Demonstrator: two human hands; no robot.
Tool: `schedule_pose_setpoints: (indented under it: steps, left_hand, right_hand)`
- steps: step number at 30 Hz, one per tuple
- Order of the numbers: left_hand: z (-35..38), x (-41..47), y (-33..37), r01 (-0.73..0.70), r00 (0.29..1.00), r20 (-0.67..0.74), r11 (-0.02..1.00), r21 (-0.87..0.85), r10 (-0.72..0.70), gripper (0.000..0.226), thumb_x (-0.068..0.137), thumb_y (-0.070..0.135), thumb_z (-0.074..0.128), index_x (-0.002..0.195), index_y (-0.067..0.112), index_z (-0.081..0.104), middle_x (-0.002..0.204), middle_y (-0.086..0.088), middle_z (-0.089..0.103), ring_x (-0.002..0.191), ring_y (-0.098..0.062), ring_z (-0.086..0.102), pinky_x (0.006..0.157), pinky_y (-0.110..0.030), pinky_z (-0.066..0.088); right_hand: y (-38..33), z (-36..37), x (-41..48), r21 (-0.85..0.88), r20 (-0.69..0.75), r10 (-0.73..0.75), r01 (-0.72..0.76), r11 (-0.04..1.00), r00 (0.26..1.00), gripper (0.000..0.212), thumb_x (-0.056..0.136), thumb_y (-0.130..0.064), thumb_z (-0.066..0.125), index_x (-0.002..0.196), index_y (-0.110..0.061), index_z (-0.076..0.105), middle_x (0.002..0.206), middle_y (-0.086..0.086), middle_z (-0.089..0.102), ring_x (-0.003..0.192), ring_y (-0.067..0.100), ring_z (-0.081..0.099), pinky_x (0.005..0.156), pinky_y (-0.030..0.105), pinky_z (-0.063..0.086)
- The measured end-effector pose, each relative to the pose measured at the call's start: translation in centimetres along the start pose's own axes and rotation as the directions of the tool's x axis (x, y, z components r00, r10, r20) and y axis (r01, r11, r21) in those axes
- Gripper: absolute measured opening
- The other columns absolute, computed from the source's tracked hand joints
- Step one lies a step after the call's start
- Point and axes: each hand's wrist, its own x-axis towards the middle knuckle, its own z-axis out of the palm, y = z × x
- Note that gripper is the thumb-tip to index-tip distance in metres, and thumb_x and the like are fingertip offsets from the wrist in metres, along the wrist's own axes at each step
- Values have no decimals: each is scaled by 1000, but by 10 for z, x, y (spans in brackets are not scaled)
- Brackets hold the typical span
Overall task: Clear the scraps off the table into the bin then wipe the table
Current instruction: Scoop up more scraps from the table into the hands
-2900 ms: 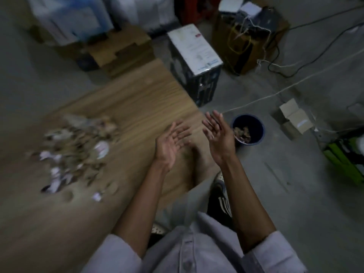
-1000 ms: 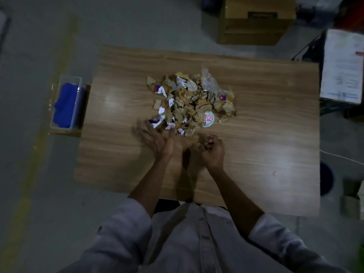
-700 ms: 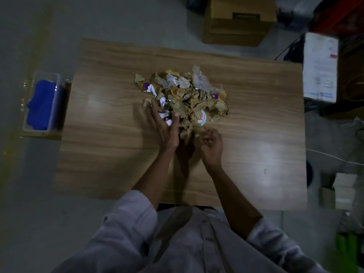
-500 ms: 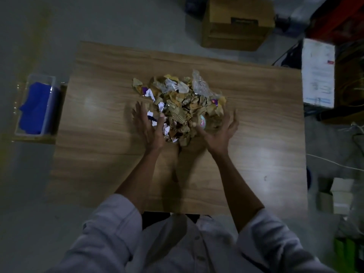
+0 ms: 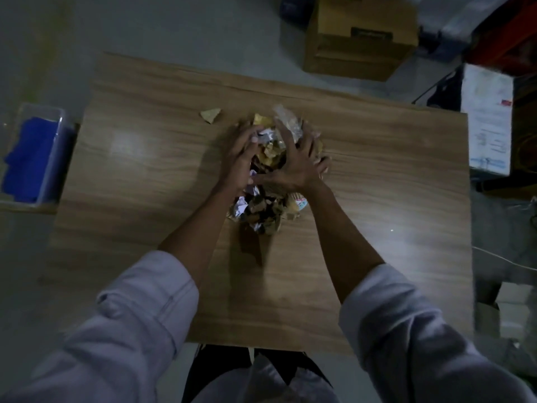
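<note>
Cupping the heap of torn brown-and-white paper scraps, your left hand and right hand clench it between their fingers on the wooden tabletop; one brown scrap lies apart.

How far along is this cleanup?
Not far. Both hands, left and right, are cupped around the heap of scraps on the wooden table. One scrap lies apart. The bin is out of view; wiping hasn't started.

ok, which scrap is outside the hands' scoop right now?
The tan triangular scrap, lying alone on the table up-left of the pile. All the other scraps are bunched between the left hand and right hand.
</note>
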Motion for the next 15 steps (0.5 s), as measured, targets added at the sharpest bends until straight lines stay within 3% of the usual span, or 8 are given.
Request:
schedule_pose_setpoints:
  steps: [4, 8, 12, 15]
  left_hand:
    - [1, -5, -2, 110, 994, -9, 992, -64, -111, 23, 105, 6, 45, 119, 5, 64, 124, -8, 65, 110, -7, 61, 93, -23, 48]
    - [6, -11, 8, 177, 976, -107, 978, -111, -189, 18, 100, -2, 50, 106, 13, 56, 106, -3, 66, 94, -7, 61, 84, -26, 48]
    - [13, -34, 15, 200, 953, -200, 969, -142, -226, 23, 99, -3, 51, 110, 18, 46, 116, -9, 67, 93, -5, 63, 82, -21, 50]
    - [12, -67, 14, 107, 946, -308, 994, 13, -98, 31, 98, 5, 56, 128, 11, 52, 129, -5, 65, 108, -4, 63, 90, -24, 52]
  right_hand:
    - [4, 17, -2, -135, -69, -49, 39, 990, 996, 135, 44, -79, 84, 155, -56, 10, 168, 6, -13, 155, 37, -13, 107, 81, -3]
    - [5, 38, -4, -218, -271, -72, 11, 976, 960, 100, 60, -78, 71, 149, -47, 36, 165, 9, 17, 152, 34, 19, 109, 72, 13]
    - [4, 50, -11, -315, -423, -109, -33, 949, 900, 74, 70, -60, 63, 140, -42, 49, 154, 12, 38, 136, 34, 38, 96, 57, 32]
    - [2, 49, -9, -364, -440, -191, 20, 931, 877, 69, 68, -52, 63, 135, -41, 52, 139, 12, 46, 121, 36, 50, 81, 52, 49]
